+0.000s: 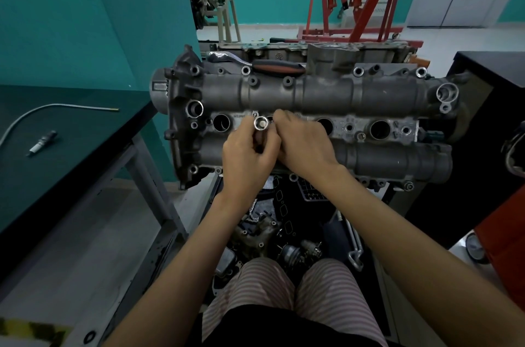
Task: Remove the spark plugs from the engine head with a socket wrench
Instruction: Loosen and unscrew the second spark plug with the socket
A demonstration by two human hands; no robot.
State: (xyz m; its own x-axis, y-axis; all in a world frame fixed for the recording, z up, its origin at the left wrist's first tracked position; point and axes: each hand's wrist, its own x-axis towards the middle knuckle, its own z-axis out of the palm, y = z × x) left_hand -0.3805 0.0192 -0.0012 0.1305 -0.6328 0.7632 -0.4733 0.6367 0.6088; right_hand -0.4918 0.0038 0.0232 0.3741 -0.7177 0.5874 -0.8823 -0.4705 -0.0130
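Right now, in the head view, both hands meet over the middle of the engine head (pixel 298 96), which lies crosswise in front of the person with its row of plug wells facing up. The left hand (pixel 250 159) has its fingers curled round a socket (pixel 261 123), holding it upright so that its open bright rim faces the camera. It is held at the mouth of the second well from the left, probably so it can be lifted out or dropped in straight. The right hand (pixel 304 145) comes in beside it with fingers bent toward the same well, touching the left hand. Its fingertips are hidden behind the socket and the other hand, so whether it grasps anything cannot be told. Whether a spark plug sits inside the socket cannot be seen either.

The ratchet wrench (pixel 255 62), with its black and orange handle, lies untouched on the far edge of the engine head, within reach but apart from the socket. That suggests the turning is being done by hand at this stage. The leftmost well (pixel 221 122) looks dark and open, as do two wells (pixel 379 129) to the right of the hands.

On the dark bench (pixel 71 147) to the left lies one spark plug (pixel 42 143), set aside clear of the work, near a bent metal tube (pixel 56 107). By that count, the job seems under way, with plugs likely remaining.
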